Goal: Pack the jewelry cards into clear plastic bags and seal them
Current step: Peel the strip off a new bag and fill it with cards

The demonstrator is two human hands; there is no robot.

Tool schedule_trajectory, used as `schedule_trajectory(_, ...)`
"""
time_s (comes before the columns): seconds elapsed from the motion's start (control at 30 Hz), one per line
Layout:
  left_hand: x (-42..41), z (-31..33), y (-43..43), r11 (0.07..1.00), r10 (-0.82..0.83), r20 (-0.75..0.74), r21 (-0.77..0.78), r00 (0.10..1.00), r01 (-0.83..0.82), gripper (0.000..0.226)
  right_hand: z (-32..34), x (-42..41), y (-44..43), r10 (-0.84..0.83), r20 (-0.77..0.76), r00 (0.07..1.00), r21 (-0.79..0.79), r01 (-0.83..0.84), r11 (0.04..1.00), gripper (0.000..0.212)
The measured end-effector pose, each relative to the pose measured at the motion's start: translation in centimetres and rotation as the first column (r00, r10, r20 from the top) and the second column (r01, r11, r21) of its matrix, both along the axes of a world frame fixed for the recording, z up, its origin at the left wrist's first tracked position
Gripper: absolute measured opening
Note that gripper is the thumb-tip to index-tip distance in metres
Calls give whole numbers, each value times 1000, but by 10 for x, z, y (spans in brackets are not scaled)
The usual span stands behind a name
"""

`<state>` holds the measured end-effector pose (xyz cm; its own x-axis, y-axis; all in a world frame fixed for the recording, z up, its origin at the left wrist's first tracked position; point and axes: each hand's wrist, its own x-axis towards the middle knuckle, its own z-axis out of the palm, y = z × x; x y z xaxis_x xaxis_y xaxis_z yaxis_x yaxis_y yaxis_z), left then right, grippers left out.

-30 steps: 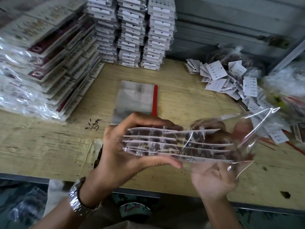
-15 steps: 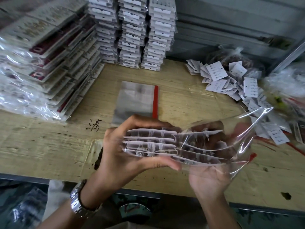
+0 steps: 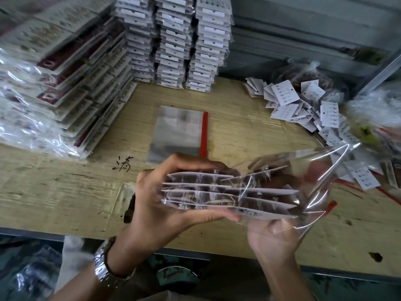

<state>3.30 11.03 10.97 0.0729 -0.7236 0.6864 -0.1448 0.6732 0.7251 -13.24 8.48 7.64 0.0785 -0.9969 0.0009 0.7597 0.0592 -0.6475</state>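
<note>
The wooden table [image 3: 249,131] carries tall stacks of packed cards [image 3: 173,40] at the back, loose cards [image 3: 303,109] at right and flat empty bags [image 3: 178,131] mid-table. Above its near edge, the right hand [image 3: 273,237] grips a clear plastic bag [image 3: 314,181] from beneath. The left hand [image 3: 156,205] clamps the fanned jewelry cards [image 3: 206,192], whose right ends are inside the bag.
</note>
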Motion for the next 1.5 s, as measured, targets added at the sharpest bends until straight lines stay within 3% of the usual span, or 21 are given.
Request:
schedule_trajectory(0.07,-3,-2,0,1000,15,-18,-1,1000,-15,54,1,2,0,-5,-1,1000,-130,5,992,56)
schedule_trajectory(0.2,0,-6,0,999,34,-63,0,997,-34,50,6,9,-8,-78,-121,990,-419,21,908,31)
schedule_trajectory(0.33,0,-9,0,996,81,-100,45,992,-77,49,-9,7,-11,-259,-233,937,-612,66,788,35)
schedule_trajectory(0.43,1,-11,2,992,103,-129,81,986,-93,48,-19,4,-10,-433,-359,827,-702,67,709,39)
schedule_trajectory(0.53,-1,-10,2,988,68,-209,152,976,-37,42,-19,3,-13,-471,-405,784,-775,-21,632,48)
schedule_trajectory(0.63,-3,-11,2,946,46,-365,314,930,77,49,-11,2,-18,-418,-453,788,-779,-122,615,51)
schedule_trajectory(0.77,-9,-18,3,876,80,-430,461,899,143,46,-4,3,-20,-525,-489,697,-801,-121,586,49)
schedule_trajectory(0.93,-15,-19,0,832,77,-503,509,861,223,45,-2,6,-19,-600,-467,650,-809,-39,587,44)
schedule_trajectory(1.2,-16,-15,1,791,52,-496,550,867,268,38,-4,15,-17,-692,-435,576,-778,147,611,34)
schedule_trajectory(1.33,-16,-18,0,764,104,-545,579,832,284,36,-2,19,-14,-684,-440,582,-680,282,677,32)
schedule_trajectory(1.5,-13,-16,-1,731,108,-524,618,845,289,33,4,19,-16,-605,-548,577,-640,176,748,28)
